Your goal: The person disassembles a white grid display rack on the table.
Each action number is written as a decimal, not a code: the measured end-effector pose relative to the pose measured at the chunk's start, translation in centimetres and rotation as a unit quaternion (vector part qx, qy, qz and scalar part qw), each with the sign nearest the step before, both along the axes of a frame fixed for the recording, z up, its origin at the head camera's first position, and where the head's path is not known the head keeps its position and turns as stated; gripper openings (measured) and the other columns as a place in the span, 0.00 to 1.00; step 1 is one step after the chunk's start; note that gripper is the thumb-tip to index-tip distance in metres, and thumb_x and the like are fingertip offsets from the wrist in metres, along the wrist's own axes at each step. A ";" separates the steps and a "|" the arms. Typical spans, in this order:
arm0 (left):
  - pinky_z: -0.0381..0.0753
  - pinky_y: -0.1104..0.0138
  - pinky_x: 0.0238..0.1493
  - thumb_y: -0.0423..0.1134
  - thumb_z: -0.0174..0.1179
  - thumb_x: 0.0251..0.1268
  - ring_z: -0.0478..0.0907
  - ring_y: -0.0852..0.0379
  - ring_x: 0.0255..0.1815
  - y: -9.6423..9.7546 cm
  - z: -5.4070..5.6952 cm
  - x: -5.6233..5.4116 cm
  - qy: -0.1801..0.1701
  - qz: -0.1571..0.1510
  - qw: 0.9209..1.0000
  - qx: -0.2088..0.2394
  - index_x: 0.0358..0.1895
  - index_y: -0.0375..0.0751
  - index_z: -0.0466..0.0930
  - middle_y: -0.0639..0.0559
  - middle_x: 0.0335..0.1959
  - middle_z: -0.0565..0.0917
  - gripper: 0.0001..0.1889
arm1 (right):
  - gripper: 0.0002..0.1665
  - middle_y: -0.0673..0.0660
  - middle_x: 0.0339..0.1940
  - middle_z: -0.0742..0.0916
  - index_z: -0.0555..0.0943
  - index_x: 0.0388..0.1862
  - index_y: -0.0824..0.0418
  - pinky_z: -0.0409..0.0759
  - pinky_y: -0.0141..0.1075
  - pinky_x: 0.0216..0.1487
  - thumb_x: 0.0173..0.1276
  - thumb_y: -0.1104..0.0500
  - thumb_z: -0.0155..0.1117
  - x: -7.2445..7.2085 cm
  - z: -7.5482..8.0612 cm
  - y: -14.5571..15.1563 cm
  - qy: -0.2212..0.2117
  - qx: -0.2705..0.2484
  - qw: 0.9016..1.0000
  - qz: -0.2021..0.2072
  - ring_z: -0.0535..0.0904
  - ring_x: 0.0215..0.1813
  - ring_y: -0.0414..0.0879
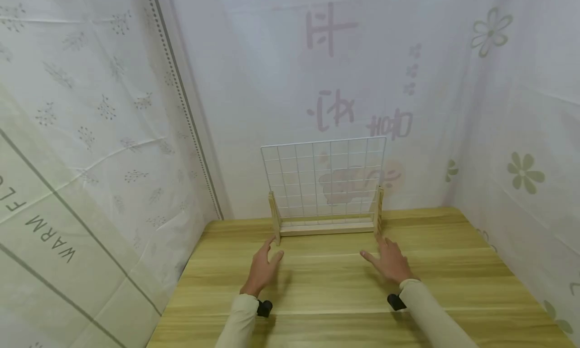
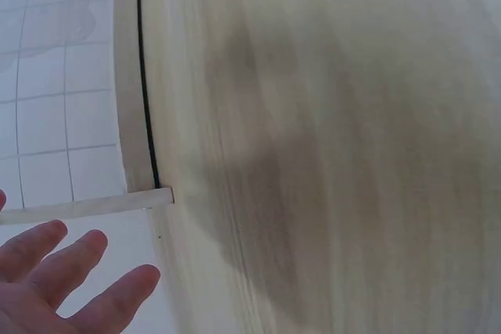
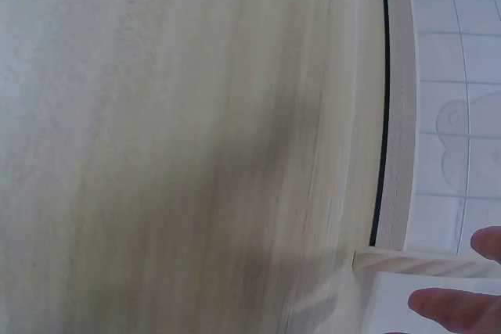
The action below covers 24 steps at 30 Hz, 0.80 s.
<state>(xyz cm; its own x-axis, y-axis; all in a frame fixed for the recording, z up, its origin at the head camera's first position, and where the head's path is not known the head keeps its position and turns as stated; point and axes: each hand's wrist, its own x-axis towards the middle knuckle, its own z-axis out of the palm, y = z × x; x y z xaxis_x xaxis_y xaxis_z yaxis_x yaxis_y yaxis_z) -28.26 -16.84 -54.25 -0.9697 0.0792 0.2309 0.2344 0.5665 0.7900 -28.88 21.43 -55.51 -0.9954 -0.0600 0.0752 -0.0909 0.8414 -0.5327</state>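
A white wire grid panel (image 1: pixel 312 180) stands upright in a wooden stand with a low crossbar (image 1: pixel 326 230) and two end posts. My left hand (image 1: pixel 262 268) reaches toward the foot of the left post (image 1: pixel 274 219), thumb spread away from the fingers. Over on the other side, my right hand (image 1: pixel 392 261) is at the foot of the right post (image 1: pixel 378 212), its thumb pointing inward. Both hands hold nothing. Seen from the left wrist, spread fingers (image 2: pixel 66 271) lie just outside the post's end; the right wrist view shows fingertips (image 3: pixel 450 308) around the other post.
The stand sits near the back edge of a wood-grain table (image 1: pixel 326 282). Printed white curtains (image 1: pixel 235 86) hang behind it and on both sides. A small black device (image 1: pixel 264 308) is worn at the left wrist, and a similar device (image 1: pixel 396 301) at the right.
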 end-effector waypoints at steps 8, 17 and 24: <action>0.68 0.38 0.70 0.47 0.52 0.79 0.63 0.28 0.75 -0.5 0.3 -0.9 -0.031 -0.004 0.997 0.064 0.77 0.44 0.60 0.32 0.77 0.62 0.29 | 0.56 0.79 0.76 0.63 0.51 0.81 0.69 0.62 0.72 0.69 0.74 0.29 0.48 -0.6 0.6 1.1 -0.009 -0.038 0.999 0.010 0.58 0.76 0.77; 0.71 0.42 0.70 0.47 0.50 0.80 0.66 0.29 0.74 -0.2 0.2 -2.0 -0.029 0.002 0.993 0.114 0.76 0.41 0.63 0.30 0.75 0.66 0.28 | 0.55 0.78 0.78 0.60 0.47 0.81 0.71 0.57 0.70 0.73 0.76 0.29 0.43 -1.9 1.4 1.9 -0.023 -0.083 0.996 0.006 0.55 0.77 0.77; 0.73 0.41 0.67 0.45 0.48 0.80 0.68 0.28 0.72 -0.2 0.6 -3.0 -0.026 0.019 0.993 0.115 0.75 0.39 0.63 0.30 0.74 0.68 0.27 | 0.54 0.80 0.77 0.59 0.46 0.80 0.73 0.56 0.70 0.74 0.78 0.31 0.39 -2.3 2.4 1.9 -0.043 -0.086 0.995 -0.001 0.54 0.76 0.78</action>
<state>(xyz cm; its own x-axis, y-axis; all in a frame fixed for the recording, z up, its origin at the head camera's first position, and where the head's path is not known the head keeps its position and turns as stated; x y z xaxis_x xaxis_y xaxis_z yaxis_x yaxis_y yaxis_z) -31.23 -17.09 -53.61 -0.9823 -0.0074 0.1873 0.1707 0.3779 0.9100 -31.22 23.32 -53.10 -0.9987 -0.0509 -0.0022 -0.0361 0.7374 -0.6745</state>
